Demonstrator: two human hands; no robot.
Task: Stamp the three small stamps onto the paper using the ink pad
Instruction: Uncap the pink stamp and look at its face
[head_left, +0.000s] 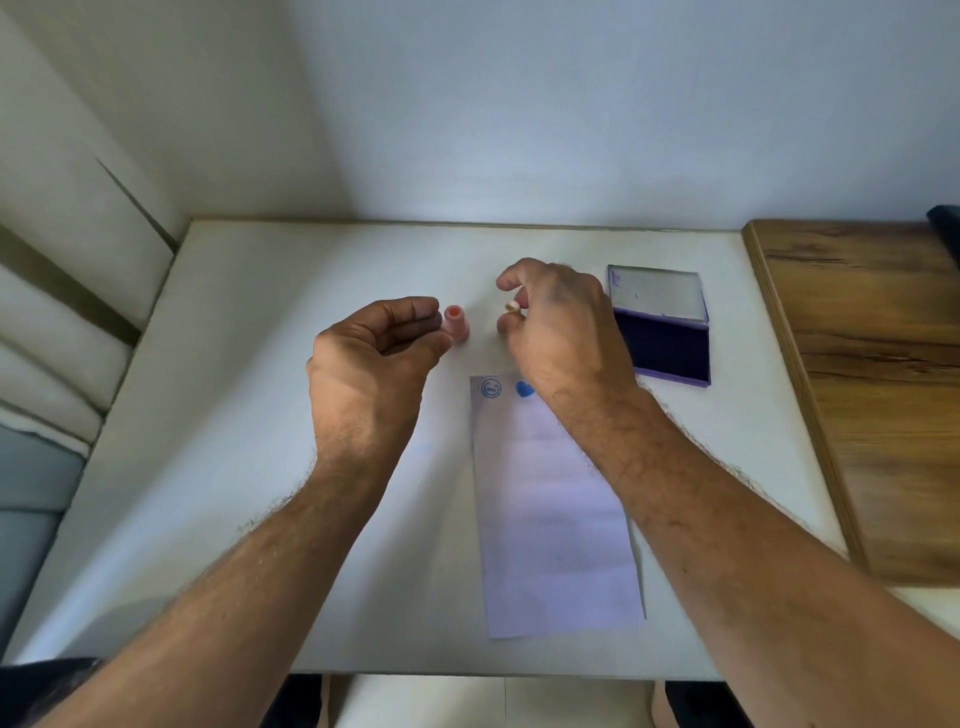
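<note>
A small pink stamp (457, 325) stands upright on the white table (234, 415), right at the fingertips of my left hand (374, 358), whose curled fingers touch or nearly touch it. My right hand (558, 322) hovers just right of it, pinching a small pale stamp (512, 306) between thumb and fingers. The white paper strip (556, 519) lies below my right hand, with a blue ring print (491, 388) and a blue heart print (524, 389) at its top. The open ink pad (670, 348) with its dark blue pad sits to the right. A third stamp is not visible.
The ink pad's clear lid (657, 293) stands open behind it. A wooden board (872, 389) borders the table on the right. A cushioned seat (62, 312) lies to the left, and a white wall rises behind the table.
</note>
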